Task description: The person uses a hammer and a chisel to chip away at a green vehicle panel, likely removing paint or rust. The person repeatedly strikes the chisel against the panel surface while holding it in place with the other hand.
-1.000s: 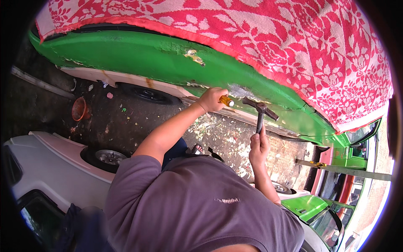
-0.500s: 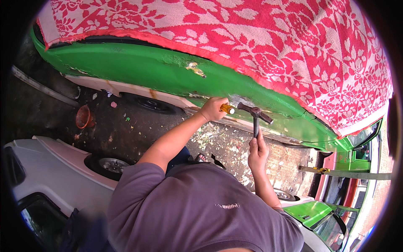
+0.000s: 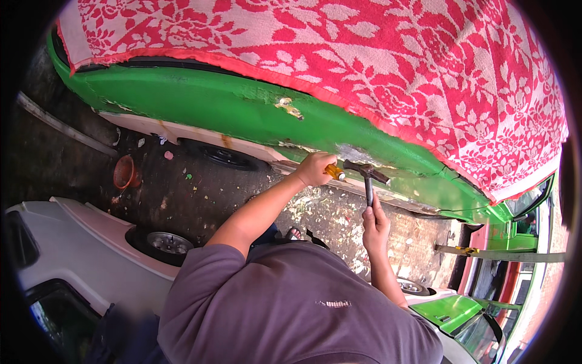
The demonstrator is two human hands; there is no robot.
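Against the lower side of a green car body [image 3: 212, 100], my left hand [image 3: 315, 169] is closed around a translucent yellow-orange tool handle [image 3: 334, 172]. The tool's working end is hidden by my hand and the panel. My right hand [image 3: 376, 225] grips the dark shaft of a hammer [image 3: 368, 172], its head raised just right of the handle's end. A small gap seems to separate them. Scraped, chipped bodywork [image 3: 354, 155] shows just beyond both tools, and another patch of broken paint [image 3: 289, 108] lies farther left on the panel.
A red and pink floral cloth [image 3: 364, 67] covers the car's upper part. Paint flakes litter the ground [image 3: 327, 212]. A reddish bucket [image 3: 124, 172] stands at left, and a pale car [image 3: 91, 242] is close behind me. A metal bar [image 3: 503, 253] crosses at right.
The hammer head has come slightly closer to the end of the yellow-orange handle. Both hands sit a little lower in view, and the whole view has shifted slightly.
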